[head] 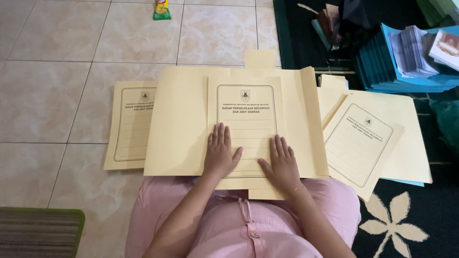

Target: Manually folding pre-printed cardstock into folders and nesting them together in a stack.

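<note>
A: Where are the hands?
B: Left hand [221, 154] and right hand [282, 162] lie open and flat, gripping nothing, on a cream folder [248, 129] spread across the lap, over the tiled floor [57, 95]
A: Nearby?
B: More folders [366, 143] beside it

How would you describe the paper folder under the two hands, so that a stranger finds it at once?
Start at the pink-clothed lap at the bottom centre. Across it lies an opened cream paper folder, and on top of that a closed cream paper folder with a black printed frame. Unlike similar folders left and right, the left hand and right hand rest flat on it.
</note>
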